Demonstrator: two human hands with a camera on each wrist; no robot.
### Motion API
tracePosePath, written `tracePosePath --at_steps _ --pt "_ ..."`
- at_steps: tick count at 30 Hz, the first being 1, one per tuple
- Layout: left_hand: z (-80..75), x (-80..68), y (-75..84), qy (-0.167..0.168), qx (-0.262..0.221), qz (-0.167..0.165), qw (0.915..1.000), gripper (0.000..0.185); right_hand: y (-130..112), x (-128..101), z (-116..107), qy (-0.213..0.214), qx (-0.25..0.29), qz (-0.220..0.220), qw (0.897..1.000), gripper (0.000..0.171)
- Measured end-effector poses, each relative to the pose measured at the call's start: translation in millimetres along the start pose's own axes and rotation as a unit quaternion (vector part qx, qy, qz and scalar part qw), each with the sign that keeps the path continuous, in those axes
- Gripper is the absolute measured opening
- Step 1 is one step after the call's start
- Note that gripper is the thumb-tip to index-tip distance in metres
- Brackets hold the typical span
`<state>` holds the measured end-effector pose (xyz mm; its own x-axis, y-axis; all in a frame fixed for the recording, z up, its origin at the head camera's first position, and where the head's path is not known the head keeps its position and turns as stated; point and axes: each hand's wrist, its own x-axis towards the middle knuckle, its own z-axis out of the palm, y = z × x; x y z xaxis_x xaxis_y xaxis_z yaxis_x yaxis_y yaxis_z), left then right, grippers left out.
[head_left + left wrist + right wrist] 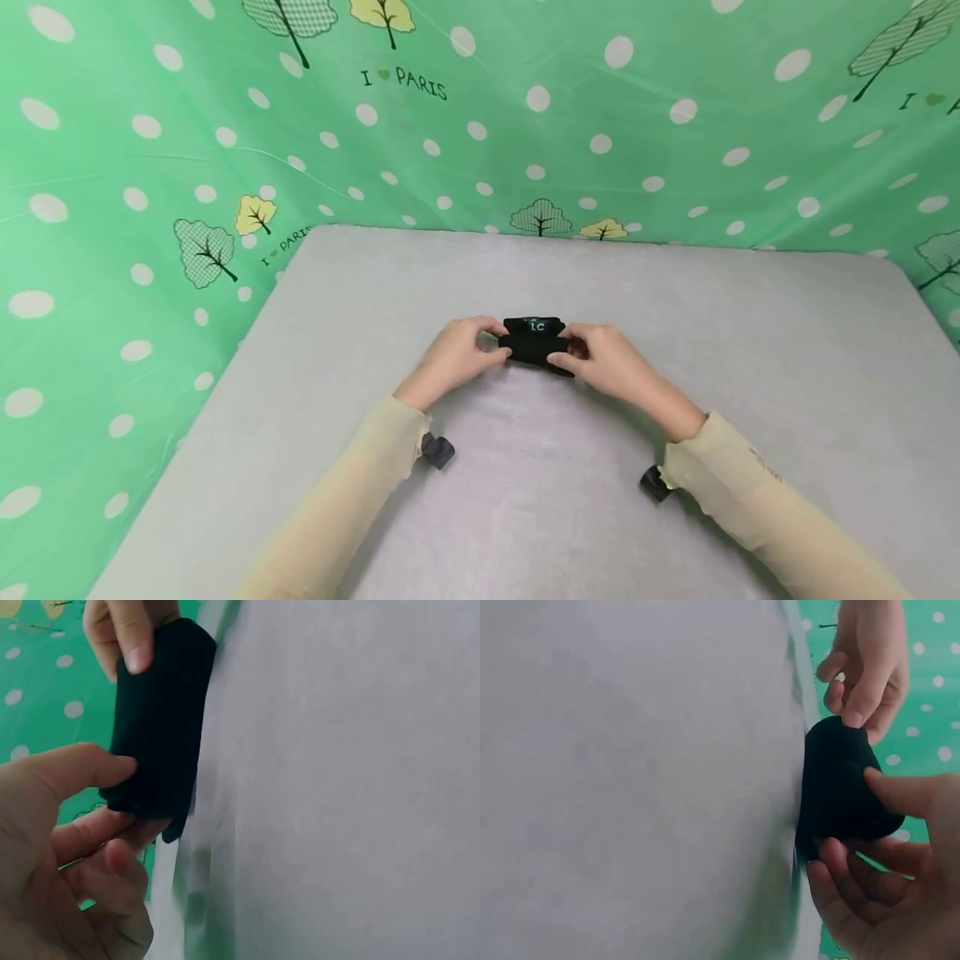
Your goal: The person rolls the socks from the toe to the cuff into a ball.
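Note:
A rolled or folded black cloth bundle [534,347] lies at the middle of the grey table, with pale letters that look like "LC" on its upper part. My left hand [467,351] pinches its left end between thumb and fingers. At the other end my right hand [606,358] grips it, thumb on the near side. In the left wrist view the bundle [161,720] appears as a thick black roll, its layers showing at the end by my left fingers [97,832]. The right wrist view shows the bundle [847,784] between both hands; its exact kind cannot be told.
The grey tabletop [337,333] spreads around both forearms. A green polka-dot cloth [480,158] with tree prints hangs behind the table and along its left side. Dark devices, a left one [438,451] and a right one [656,483], sit at the beige sleeve cuffs.

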<state>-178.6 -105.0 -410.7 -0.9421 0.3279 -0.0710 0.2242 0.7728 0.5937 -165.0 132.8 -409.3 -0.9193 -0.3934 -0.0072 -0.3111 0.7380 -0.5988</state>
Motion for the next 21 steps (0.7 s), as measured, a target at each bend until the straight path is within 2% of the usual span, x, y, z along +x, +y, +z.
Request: tracePosePath --at_steps 2,5,9,11,14,17,19,21 --pt "0.0 4.2 1.4 0.003 0.008 -0.014 0.9999 0.032 1 5 -1 -0.003 0.012 0.021 1.0 0.026" --pt "0.4 12.3 6.0 0.003 0.025 -0.034 0.9991 0.033 2 12 -3 -0.011 0.022 0.05 0.998 0.032" --pt "1.8 24.5 12.4 -0.011 0.053 -0.055 0.9971 0.024 5 20 -6 -0.02 0.0 0.075 0.997 0.041" --pt "2.0 30.3 14.1 -0.021 0.064 -0.067 0.9955 0.027 7 25 -8 -0.026 -0.018 0.084 0.996 0.044" --pt "1.1 37.4 15.2 -0.036 0.066 -0.085 0.9935 0.032 9 32 -13 -0.034 -0.034 0.105 0.993 0.041" --pt "0.7 41.6 14.6 -0.046 0.06 -0.095 0.9926 0.028 10 37 -17 -0.048 -0.034 0.121 0.991 0.035" --pt "0.5 42.7 14.1 -0.045 0.051 -0.097 0.993 0.026 9 40 -19 -0.06 -0.03 0.121 0.99 0.041" --pt "0.5 43.1 13.7 -0.046 0.047 -0.095 0.9933 0.033 10 42 -19 -0.074 -0.029 0.116 0.99 0.046"
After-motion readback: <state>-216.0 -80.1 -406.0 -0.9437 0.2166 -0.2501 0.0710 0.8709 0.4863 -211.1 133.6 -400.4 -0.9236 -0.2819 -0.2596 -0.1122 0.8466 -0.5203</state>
